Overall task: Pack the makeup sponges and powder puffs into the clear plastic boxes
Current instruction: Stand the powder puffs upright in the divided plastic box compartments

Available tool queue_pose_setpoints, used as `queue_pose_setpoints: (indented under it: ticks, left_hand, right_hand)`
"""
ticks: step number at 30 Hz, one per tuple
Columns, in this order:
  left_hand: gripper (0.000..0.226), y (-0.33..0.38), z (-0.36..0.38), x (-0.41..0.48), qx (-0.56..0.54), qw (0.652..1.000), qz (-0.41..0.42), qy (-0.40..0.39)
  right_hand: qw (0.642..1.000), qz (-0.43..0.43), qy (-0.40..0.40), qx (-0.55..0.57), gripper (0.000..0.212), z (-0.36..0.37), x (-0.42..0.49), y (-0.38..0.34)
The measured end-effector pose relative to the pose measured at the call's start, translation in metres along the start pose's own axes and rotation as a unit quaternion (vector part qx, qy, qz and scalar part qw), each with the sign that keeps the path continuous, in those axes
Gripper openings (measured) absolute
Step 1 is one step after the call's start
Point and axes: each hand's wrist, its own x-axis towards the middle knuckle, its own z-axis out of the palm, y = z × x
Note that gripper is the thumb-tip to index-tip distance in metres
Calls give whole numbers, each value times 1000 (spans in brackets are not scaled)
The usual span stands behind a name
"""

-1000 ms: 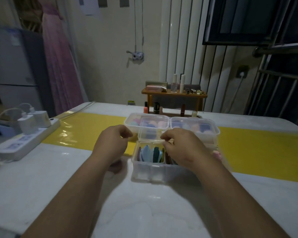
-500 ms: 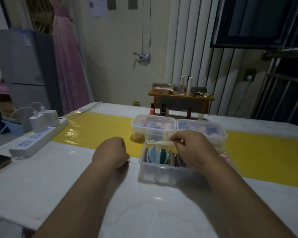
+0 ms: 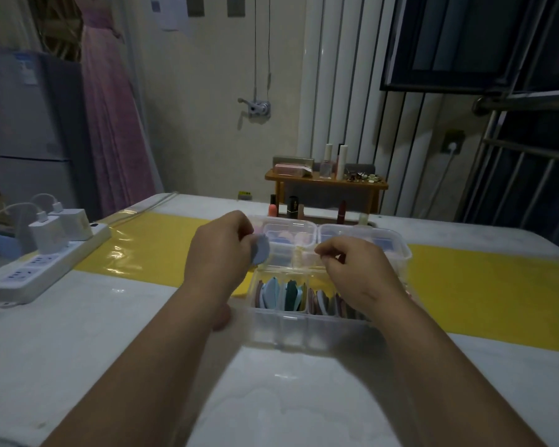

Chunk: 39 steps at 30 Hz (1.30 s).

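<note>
An open clear plastic box (image 3: 291, 330) stands on the white table in front of me, its compartments packed with several flat puffs (image 3: 281, 293) standing on edge in blue, teal, pink and brown. My left hand (image 3: 220, 250) hovers above the box's left end and pinches a pale blue puff (image 3: 261, 250). My right hand (image 3: 349, 269) hangs over the right compartments with fingers curled; nothing shows in it. Behind stand two lidded clear boxes (image 3: 365, 240) holding coloured sponges.
A white power strip (image 3: 46, 266) with chargers plugged in lies at the left table edge. A yellow runner (image 3: 484, 285) crosses the table. Lipsticks and bottles stand on and under a small wooden shelf (image 3: 326, 182) at the back.
My left hand rose from the table beside the box and now holds a pale blue puff up at the box's left. My right hand stayed over the box.
</note>
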Motion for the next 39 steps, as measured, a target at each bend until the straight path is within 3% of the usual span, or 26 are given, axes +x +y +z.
queue_pose_setpoints:
  ticks: [5, 11, 16, 22, 26, 32, 39]
  left_hand:
    - [6, 21, 13, 3, -100, 993, 12, -64]
    - [5, 39, 28, -1, -251, 952, -29, -174]
    - [11, 34, 35, -7, -85, 973, 79, -202]
    - [31, 38, 33, -13, -13, 937, 191, -290]
    - [45, 39, 31, -14, -6, 922, 207, -329]
    - [35, 33, 26, -13, -8, 919, 213, -332]
    - [29, 30, 25, -16, -25, 917, 223, -329]
  right_hand:
    - [996, 17, 1, 88, 14, -7, 1, -2]
    - [990, -13, 51, 130, 7, -11, 1, -2]
    - [987, 11, 108, 122, 13, -23, 1, -2]
    - [991, 57, 103, 64, 10, -34, 2, 3]
    - [990, 78, 95, 66, 11, -36, 2, 4]
    - [990, 87, 68, 86, 14, -33, -1, -6]
    - [996, 75, -48, 4, 17, -30, -4, -19]
